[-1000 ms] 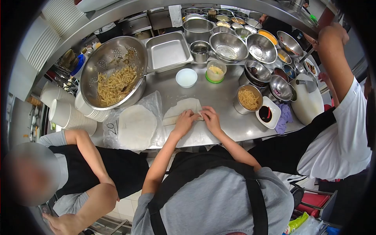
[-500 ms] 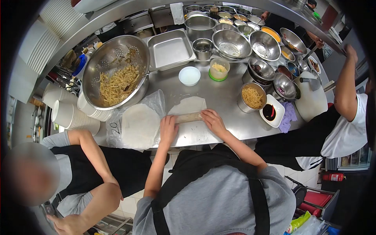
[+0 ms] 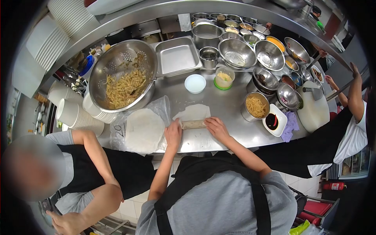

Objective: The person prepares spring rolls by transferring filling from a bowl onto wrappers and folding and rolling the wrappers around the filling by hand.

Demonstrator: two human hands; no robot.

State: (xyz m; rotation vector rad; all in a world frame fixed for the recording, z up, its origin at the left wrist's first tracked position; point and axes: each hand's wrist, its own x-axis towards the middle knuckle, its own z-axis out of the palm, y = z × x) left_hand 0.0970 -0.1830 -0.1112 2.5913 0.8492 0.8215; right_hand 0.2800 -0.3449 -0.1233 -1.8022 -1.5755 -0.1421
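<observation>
A partly rolled wrapper (image 3: 193,124) lies on the steel counter, with the flat part of the sheet (image 3: 197,111) spread out beyond the roll. My left hand (image 3: 173,134) has its fingertips closed on the left end of the roll. At the right end, the fingers of my right hand (image 3: 216,128) press together on the roll. A stack of pale round wrappers (image 3: 145,131) rests on a plastic bag marked "20", left of my left hand. Past the roll stand a small white bowl (image 3: 195,84) and a tub of yellowish paste (image 3: 224,78).
A perforated bowl of shredded filling (image 3: 125,84) sits back left, beside an empty steel tray (image 3: 177,56). To the right are a pot of yellow strips (image 3: 255,106) and a dish of dark sauce (image 3: 274,120). One person stands left, another right.
Over the last second my left hand moved from the middle of the wrapper to its left end, and the roll lies more exposed between my hands. The person at right lowered an arm.
</observation>
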